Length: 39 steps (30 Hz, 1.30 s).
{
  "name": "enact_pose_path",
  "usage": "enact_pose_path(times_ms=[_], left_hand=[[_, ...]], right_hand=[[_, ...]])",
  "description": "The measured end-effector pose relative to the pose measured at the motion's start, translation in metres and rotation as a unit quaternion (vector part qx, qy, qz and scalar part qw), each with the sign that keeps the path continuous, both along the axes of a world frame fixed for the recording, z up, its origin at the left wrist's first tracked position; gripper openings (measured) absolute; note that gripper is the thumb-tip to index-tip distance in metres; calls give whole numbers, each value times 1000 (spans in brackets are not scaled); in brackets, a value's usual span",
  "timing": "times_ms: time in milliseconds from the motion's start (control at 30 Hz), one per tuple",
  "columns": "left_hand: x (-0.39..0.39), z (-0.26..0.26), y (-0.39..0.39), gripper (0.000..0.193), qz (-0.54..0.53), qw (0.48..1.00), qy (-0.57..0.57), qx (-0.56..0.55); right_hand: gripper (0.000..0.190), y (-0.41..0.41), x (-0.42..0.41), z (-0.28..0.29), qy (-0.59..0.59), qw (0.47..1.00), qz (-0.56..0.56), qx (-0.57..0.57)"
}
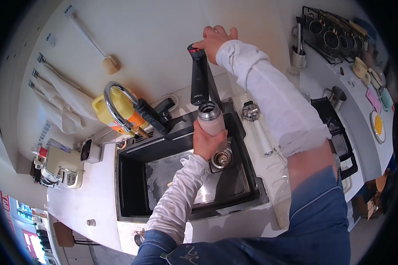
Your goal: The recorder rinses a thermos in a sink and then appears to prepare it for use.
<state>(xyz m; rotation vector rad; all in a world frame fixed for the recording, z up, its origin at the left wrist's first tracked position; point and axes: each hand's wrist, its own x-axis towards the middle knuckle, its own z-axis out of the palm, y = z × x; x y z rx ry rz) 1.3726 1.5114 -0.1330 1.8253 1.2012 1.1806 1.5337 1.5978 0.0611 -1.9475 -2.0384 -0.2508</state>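
My left hand point(208, 141) is closed around a pink insulated bottle point(212, 122) with a bare steel rim and no lid on it. The bottle stands tilted over the sink, its open mouth just under the spout of a black Angel water dispenser tap point(199, 78). My right hand point(216, 41) reaches to the top of this tap, its thumb or a finger on the red-lit ring there. Whether water runs cannot be told. Beneath the bottle lie the round sink drain point(222, 159) and the black sink point(129, 185).
A chrome kitchen faucet point(114, 86) and a yellow jug point(101, 107) stand behind the sink. Right of it lies a white-handled portafilter point(262, 135). A cream espresso machine point(61, 164) is on the left counter; a black dish rack point(331, 122) is on the right.
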Motion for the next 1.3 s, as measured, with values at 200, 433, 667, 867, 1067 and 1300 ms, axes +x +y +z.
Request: enact_pose_path(times_ms=[200,433,667,867,1067,1300], left_hand=[[-3,-1,-4,72,7,1000,2,-26],[-6,0,-8,73,-7,1000,13,-22],[-4,4,-7,72,-10,1000,19,-19],[-4,0,-5,72,-11,1000,15,-4],[-1,-4,0,74,-15,1000,3,-3],[-1,-9,6,78,-14,1000,-13,-18]], right_hand=[[51,0,-1,1,-4,1000,-14,2],[52,1,-3,-2,-1,1000,-22,3],[55,4,-1,-6,11,1000,-24,4],[58,-6,-1,-5,42,999,-17,-8],[59,-5,0,-5,28,999,-4,-17],[59,2,0,-5,31,999,-11,-38]])
